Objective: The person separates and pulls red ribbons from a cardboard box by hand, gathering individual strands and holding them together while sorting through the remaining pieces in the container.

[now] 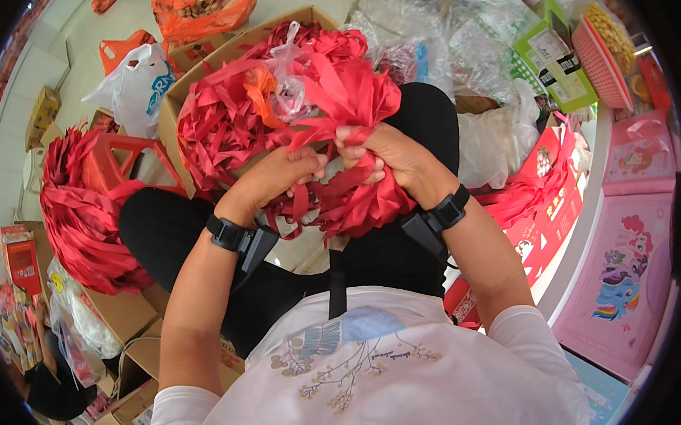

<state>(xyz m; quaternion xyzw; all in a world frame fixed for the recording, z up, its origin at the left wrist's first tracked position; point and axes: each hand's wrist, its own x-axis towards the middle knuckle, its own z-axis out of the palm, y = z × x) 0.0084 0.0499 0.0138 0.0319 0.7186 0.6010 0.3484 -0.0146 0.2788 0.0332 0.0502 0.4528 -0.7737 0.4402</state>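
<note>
My right hand (pixel 372 153) is closed around a bunch of red fabric strips (pixel 347 89), whose ends fan out above the fist and hang down below it over my thigh. Just left of it, my left hand (pixel 296 167) pinches a red strip between thumb and fingers; the strip dangles beneath. Behind both hands stands an open cardboard box (pixel 179 103) heaped with more red strips (pixel 224 123), with an orange plastic bag (pixel 260 96) and clear plastic on top. A large bundle of red strips (pixel 86 216) lies beside my left knee, against a red plastic stool (pixel 112 163).
Orange bag (pixel 207 3) and white bag (pixel 139 89) lie at upper left. Clear plastic wrapping (pixel 453 39) and a green box (pixel 556 62) are at upper right. Pink boxes (pixel 614 273) line the right edge. Cardboard boxes (pixel 115 316) stand at lower left, near a person in black (pixel 57 382).
</note>
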